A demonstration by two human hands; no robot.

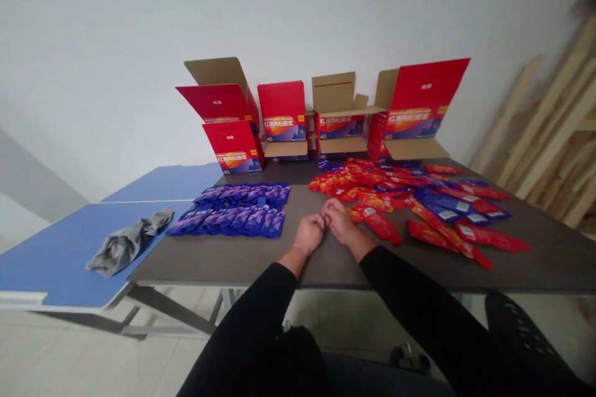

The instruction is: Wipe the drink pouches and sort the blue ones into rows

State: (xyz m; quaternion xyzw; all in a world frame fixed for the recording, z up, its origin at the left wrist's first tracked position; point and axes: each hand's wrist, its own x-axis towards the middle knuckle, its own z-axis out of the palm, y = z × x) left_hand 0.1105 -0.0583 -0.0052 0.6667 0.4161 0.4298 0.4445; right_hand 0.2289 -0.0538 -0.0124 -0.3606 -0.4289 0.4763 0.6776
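My left hand (309, 233) is closed in a loose fist above the front middle of the dark grey table. Close against it, my right hand (338, 219) is also closed, fingers curled in. No packet shows in either hand. To the left, purple sachets (233, 220) lie in two overlapping rows. Just right of my right hand begins a loose heap of red sachets (344, 180), with single ones such as a red sachet (379, 223) spread toward the front. Several blue-purple sachets (442, 203) are mixed in on the right.
Along the back stand red printed cartons: stacked cartons (235, 146) at left, an open carton (283, 115), another open carton (339, 124), and a wide-flapped carton (414, 105). A grey cloth (128, 242) lies on the blue table (60, 242) at left. Wooden planks (549, 130) lean at right.
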